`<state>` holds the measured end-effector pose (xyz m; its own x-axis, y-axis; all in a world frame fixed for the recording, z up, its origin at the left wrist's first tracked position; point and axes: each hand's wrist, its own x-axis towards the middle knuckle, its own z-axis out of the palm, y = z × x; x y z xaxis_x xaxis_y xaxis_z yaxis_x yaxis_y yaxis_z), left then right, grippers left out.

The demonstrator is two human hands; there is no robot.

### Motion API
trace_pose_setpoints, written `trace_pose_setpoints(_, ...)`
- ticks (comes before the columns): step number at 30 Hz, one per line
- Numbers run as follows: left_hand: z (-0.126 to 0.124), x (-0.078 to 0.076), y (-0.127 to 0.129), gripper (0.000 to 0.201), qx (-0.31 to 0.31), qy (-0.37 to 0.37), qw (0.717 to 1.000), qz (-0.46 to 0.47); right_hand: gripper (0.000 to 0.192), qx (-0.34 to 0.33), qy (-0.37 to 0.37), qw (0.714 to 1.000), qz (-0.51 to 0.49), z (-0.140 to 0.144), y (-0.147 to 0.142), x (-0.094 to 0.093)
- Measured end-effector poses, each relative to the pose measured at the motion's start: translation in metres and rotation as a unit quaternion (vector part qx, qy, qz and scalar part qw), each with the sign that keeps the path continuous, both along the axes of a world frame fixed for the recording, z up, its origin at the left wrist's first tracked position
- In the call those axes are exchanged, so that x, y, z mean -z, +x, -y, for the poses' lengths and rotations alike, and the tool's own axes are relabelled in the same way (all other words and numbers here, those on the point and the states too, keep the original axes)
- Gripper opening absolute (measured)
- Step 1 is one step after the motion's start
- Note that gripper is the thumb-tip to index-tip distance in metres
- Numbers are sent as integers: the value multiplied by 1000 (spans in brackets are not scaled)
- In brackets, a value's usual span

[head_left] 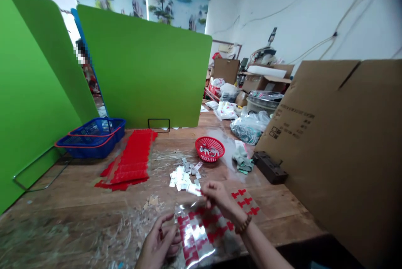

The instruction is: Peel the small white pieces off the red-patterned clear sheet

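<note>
A clear plastic sheet with rows of red T-shaped stickers [188, 250] lies before me, its far right part under my right forearm. My right hand [218, 197] is above the sheet, thumb and fingers pinched on a small red piece [201, 192], which looks like one of the stickers. At the sheet's left edge is my left hand [161, 241], its fingers curled in with a bit of red between them; what it holds cannot be made out. Just beyond my right hand is a loose pile of small white and silver flat pieces [180, 177].
A red basket [210, 159] holds similar metal pieces. Stacked red sheets [132, 158] and blue baskets [91, 151] are on the left. A grey-green cloth [243, 162] and a dark metal block [269, 167] sit right, by a tall cardboard panel [342, 143]. Green dividers [141, 68] stand behind.
</note>
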<state>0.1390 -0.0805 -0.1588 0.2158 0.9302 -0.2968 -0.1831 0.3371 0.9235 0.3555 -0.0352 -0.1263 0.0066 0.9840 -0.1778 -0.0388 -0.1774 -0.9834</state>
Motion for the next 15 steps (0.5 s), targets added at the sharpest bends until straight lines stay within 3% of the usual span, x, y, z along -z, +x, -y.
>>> trace_pose_setpoints(4,-1,6,1,41,42,134,985,-100,30,109,64,991,45,-62,34,-26)
trace_pose_setpoints(7,3,18,7,30,51,269,931,-240,27,145,79,980,112,-78,40,-20)
trace_pose_setpoints(11,11,41,20,38,66,454,792,-403,24,153,120,956,220,-45,35,7)
trace_pose_setpoints(15,9,57,26,50,90,484,733,-468,25,117,163,936,289,19,44,28)
